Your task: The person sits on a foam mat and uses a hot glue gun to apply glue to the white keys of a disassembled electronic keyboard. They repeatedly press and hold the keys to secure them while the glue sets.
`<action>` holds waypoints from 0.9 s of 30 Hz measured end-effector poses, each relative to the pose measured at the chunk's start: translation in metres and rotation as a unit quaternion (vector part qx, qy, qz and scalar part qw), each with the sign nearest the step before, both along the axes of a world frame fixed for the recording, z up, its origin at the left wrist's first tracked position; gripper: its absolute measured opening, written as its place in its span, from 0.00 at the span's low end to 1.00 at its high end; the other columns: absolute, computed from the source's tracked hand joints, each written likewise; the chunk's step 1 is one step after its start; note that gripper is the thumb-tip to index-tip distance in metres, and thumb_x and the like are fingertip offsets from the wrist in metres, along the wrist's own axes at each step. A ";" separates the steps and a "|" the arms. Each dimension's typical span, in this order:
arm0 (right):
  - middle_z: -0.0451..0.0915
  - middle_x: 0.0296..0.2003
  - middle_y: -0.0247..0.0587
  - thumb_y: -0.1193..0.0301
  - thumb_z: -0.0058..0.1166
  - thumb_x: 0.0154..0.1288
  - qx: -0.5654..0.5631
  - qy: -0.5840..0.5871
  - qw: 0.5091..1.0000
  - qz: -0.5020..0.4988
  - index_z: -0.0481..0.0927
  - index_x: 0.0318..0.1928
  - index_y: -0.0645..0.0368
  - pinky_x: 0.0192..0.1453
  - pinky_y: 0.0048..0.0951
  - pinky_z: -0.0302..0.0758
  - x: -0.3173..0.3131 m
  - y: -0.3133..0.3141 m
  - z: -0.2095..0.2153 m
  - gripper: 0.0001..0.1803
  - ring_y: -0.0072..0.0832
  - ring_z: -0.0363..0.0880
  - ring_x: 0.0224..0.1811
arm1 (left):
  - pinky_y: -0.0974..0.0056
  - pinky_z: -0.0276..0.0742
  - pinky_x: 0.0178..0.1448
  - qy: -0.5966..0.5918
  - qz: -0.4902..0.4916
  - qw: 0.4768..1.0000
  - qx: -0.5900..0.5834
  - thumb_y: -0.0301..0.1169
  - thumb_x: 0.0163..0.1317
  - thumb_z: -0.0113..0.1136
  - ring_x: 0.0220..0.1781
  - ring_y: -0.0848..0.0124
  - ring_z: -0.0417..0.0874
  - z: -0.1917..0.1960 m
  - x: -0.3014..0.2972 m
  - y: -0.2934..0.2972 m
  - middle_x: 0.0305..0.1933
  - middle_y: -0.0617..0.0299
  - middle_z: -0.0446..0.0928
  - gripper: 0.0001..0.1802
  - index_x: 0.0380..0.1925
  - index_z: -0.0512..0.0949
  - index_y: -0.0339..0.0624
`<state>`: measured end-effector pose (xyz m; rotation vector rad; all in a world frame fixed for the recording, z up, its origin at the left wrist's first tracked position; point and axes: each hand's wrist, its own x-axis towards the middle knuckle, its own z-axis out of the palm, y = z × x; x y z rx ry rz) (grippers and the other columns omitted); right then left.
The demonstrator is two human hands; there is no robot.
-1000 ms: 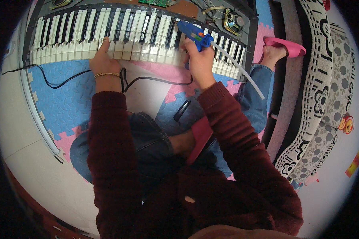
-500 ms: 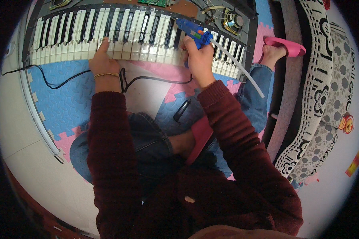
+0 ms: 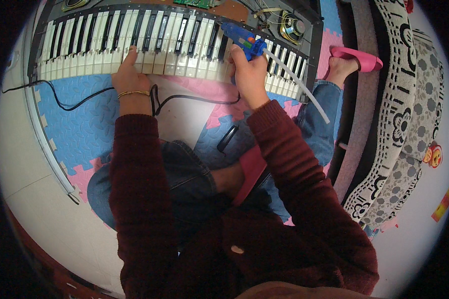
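Observation:
An electronic piano keyboard (image 3: 159, 65) with its casing open lies in front of me, its long row of black and white keys facing up. My left hand (image 3: 129, 78) grips the front edge of it left of the middle, thumb on top of the white keys, the other fingers hidden beneath. In my right hand (image 3: 251, 74) is a blue hot glue gun (image 3: 240, 39), held over the keys right of the middle with its nozzle at the back ends of the keys. A long whitish glue stick (image 3: 299, 82) sticks out of its rear.
Behind the keys are a green circuit board (image 3: 192, 3), loose wires and a round speaker (image 3: 291, 27). A black cable (image 3: 184, 97) runs over blue and pink foam mats (image 3: 80, 119). A small black object (image 3: 228, 138) lies near my pink slipper (image 3: 249, 172). Patterned fabric (image 3: 399, 119) hangs at right.

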<state>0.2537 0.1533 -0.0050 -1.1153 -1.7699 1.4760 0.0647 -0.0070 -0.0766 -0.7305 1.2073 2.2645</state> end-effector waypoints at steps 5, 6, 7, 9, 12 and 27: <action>0.77 0.20 0.30 0.65 0.59 0.68 -0.019 -0.030 0.999 0.000 0.79 0.30 0.59 0.20 0.22 0.67 0.003 -0.001 0.006 0.12 0.17 0.71 0.16 | 0.49 0.85 0.52 -0.005 -0.007 1.000 0.017 0.17 0.58 0.68 0.49 0.58 0.83 -0.006 -0.001 -0.001 0.52 0.54 0.79 0.26 0.57 0.75 0.35; 0.77 0.20 0.30 0.65 0.59 0.68 -0.023 -0.027 0.999 -0.001 0.79 0.30 0.59 0.20 0.22 0.67 0.004 -0.002 0.006 0.12 0.17 0.71 0.17 | 0.50 0.85 0.52 -0.012 -0.009 1.000 0.020 0.17 0.58 0.68 0.49 0.58 0.83 -0.008 -0.002 -0.002 0.52 0.54 0.79 0.26 0.57 0.75 0.35; 0.77 0.20 0.31 0.65 0.59 0.68 -0.020 -0.020 1.000 0.003 0.79 0.30 0.59 0.20 0.22 0.67 0.005 -0.003 0.006 0.12 0.17 0.71 0.17 | 0.50 0.85 0.52 -0.015 -0.009 1.000 0.019 0.17 0.58 0.68 0.49 0.58 0.83 -0.009 -0.003 -0.002 0.52 0.54 0.79 0.25 0.57 0.75 0.35; 0.76 0.20 0.30 0.65 0.59 0.68 -0.034 -0.013 0.999 -0.008 0.79 0.30 0.59 0.20 0.22 0.68 0.004 -0.004 0.003 0.12 0.17 0.71 0.17 | 0.50 0.85 0.52 -0.026 -0.007 1.000 0.002 0.17 0.58 0.68 0.49 0.58 0.83 -0.009 -0.004 -0.002 0.52 0.54 0.79 0.25 0.57 0.75 0.36; 0.76 0.20 0.30 0.65 0.59 0.68 0.000 -0.020 1.000 -0.007 0.79 0.31 0.59 0.20 0.22 0.68 0.002 -0.001 0.000 0.11 0.17 0.71 0.17 | 0.51 0.85 0.50 -0.016 -0.002 1.000 -0.002 0.18 0.58 0.69 0.48 0.59 0.83 -0.008 -0.004 -0.002 0.52 0.54 0.80 0.25 0.56 0.75 0.36; 0.82 0.26 0.33 0.66 0.59 0.68 -0.034 -0.016 0.999 0.016 0.81 0.40 0.59 0.20 0.22 0.68 0.005 -0.001 0.011 0.08 0.17 0.72 0.17 | 0.49 0.85 0.53 -0.024 0.014 1.000 -0.014 0.17 0.58 0.68 0.49 0.59 0.83 0.002 0.000 0.001 0.53 0.55 0.79 0.25 0.56 0.75 0.37</action>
